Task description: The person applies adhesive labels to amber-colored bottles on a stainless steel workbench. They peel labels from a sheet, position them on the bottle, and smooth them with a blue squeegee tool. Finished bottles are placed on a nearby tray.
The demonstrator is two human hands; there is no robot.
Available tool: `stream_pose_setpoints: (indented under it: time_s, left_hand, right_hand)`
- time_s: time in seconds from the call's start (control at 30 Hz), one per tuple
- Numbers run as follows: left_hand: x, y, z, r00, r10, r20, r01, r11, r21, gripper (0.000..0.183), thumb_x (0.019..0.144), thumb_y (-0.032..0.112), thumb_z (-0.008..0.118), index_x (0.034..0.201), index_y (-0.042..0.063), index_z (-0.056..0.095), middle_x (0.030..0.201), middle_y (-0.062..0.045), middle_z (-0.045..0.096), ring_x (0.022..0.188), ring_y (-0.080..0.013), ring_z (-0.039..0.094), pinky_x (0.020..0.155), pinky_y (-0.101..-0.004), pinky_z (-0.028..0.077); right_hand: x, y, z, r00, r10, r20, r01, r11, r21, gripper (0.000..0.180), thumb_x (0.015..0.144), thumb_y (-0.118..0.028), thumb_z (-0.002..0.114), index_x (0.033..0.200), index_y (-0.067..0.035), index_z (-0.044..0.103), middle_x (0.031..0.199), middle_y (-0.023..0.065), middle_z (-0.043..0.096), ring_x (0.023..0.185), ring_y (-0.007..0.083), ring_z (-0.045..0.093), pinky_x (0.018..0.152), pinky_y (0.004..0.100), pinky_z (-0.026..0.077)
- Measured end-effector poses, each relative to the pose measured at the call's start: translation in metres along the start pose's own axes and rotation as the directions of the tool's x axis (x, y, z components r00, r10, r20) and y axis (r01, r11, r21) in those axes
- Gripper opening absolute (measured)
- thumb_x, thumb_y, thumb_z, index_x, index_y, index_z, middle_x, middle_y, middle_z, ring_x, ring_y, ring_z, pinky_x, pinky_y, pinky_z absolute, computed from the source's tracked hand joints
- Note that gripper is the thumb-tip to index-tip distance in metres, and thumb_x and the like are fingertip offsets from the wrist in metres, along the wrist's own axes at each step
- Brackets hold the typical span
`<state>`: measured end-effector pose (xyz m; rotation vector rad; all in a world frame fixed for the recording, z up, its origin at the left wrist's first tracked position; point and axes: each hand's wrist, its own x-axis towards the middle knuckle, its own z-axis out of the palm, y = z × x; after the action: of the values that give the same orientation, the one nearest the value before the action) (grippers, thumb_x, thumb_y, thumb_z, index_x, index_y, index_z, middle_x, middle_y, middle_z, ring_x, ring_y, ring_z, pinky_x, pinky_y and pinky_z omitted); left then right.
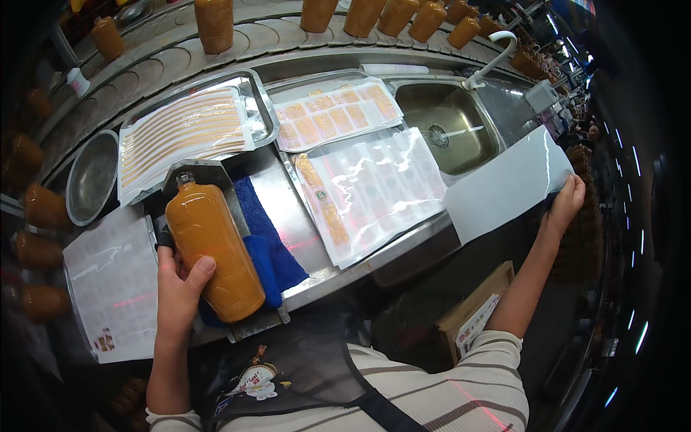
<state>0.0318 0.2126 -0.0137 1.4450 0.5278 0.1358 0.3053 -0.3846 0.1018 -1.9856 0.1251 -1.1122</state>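
Observation:
An orange-brown glazed bottle [216, 243] lies tilted in a metal cradle [224, 183], its neck pointing away from me. My left hand [181, 286] grips its left side, thumb on top and a dark finger cover on one fingertip. Out to the right, my right hand [566, 202] pinches the far corner of a blank white sheet [502, 189], which spans the sink's front edge. Beside the cradle lies a blue cloth [270, 243]. A stack of glossy decal sheets [378, 189] with a gold strip rests right of the cloth.
Gold-striped sheets [186, 135] lie on a metal tray [264, 108]; gold-patterned sheets [334, 116] sit beside it. A metal bowl [93, 178] stands left, above another sheet [116, 286]. A sink [448, 124] with a white faucet [499, 59] is right. Behind, a conveyor [264, 35] carries several bottles.

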Motion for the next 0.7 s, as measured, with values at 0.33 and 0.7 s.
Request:
stream_pose_setpoints:
  time_s: [0.33, 0.7]
  left_hand:
    - [0.0, -0.002, 0.001, 0.997, 0.067, -0.034, -0.058, 0.974, 0.219, 0.085, 0.088, 0.057, 0.069, 0.142, -0.003, 0.04, 0.131, -0.016, 0.055, 0.123, -0.0248, 0.054, 0.107, -0.0373, 0.039]
    - [0.002, -0.012, -0.019, 1.0, 0.008, -0.02, -0.004, 0.983, 0.183, 0.072, 0.094, 0.041, 0.069, 0.142, -0.003, 0.039, 0.132, -0.017, 0.056, 0.124, -0.023, 0.054, 0.111, -0.0369, 0.037]
  right_hand:
    - [-0.143, 0.171, -0.024, 0.966, 0.249, -0.067, -0.256, 0.893, -0.369, 0.025, 0.099, -0.017, 0.053, 0.11, 0.005, 0.059, 0.108, 0.0178, 0.065, 0.1, 0.0268, 0.062, 0.094, 0.0367, 0.048]
    - [-0.22, 0.301, -0.029, 0.794, 0.606, -0.044, -0.522, 0.644, -0.56, 0.032, 0.09, -0.013, 0.065, 0.118, 0.002, 0.07, 0.113, 0.0204, 0.072, 0.107, 0.0295, 0.069, 0.098, 0.0357, 0.051]
